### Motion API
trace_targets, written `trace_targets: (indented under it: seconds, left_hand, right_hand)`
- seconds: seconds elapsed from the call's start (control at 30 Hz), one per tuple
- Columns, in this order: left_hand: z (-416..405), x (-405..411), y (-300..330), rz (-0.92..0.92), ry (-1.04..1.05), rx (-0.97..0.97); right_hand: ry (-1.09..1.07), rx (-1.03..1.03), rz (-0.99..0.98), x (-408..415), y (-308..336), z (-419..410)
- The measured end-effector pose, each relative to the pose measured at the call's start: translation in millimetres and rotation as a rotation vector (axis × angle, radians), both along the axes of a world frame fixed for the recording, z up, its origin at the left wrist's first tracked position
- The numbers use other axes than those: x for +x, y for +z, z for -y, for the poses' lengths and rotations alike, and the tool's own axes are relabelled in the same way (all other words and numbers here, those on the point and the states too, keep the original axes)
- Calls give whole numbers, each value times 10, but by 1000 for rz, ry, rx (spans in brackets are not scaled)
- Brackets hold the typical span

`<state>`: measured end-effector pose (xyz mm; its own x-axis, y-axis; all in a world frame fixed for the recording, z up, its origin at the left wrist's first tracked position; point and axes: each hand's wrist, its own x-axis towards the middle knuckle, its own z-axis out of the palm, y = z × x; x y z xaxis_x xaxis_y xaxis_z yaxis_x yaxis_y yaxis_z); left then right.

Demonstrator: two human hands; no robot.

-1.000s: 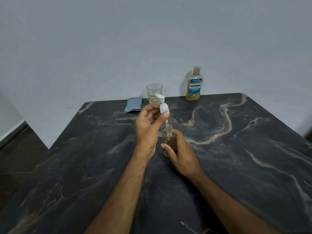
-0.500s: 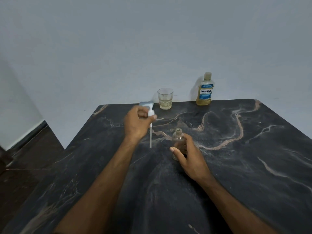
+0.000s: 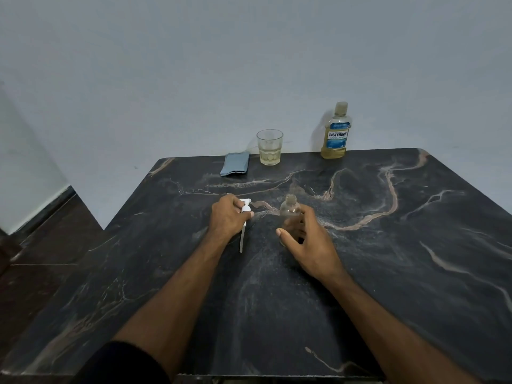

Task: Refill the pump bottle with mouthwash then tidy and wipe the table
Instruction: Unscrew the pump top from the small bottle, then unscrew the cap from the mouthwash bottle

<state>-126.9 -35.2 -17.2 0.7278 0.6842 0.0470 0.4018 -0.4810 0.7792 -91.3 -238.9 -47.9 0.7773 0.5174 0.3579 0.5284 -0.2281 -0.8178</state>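
Note:
A small clear pump bottle (image 3: 289,209) stands uncapped in the middle of the dark marble table (image 3: 388,259). My right hand (image 3: 310,245) grips its body from the right. The white pump head (image 3: 245,207) with its long dip tube (image 3: 242,239) is off the bottle, low over the table to the left. My left hand (image 3: 228,217) holds that pump head. A Listerine mouthwash bottle (image 3: 335,134) with yellow liquid stands capped at the table's back edge.
A drinking glass (image 3: 269,147) with a little yellowish liquid stands at the back, left of the mouthwash. A folded blue cloth (image 3: 235,163) lies beside it. The table backs onto a pale wall; dark floor lies to the left.
My left hand lifted the pump head out of the bottle, carried it left and lowered it to the table. My right hand stayed on the bottle.

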Motion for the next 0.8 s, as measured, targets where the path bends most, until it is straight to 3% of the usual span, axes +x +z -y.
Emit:
trace_targets:
  seconds: [0.6, 0.8]
  left_hand:
    - [43, -99, -5, 13, -11, 3]
    - [26, -192, 33, -6, -15, -9]
  right_hand:
    - [2, -26, -28, -33, 44, 30]
    - [7, 52, -89, -80, 96, 30]
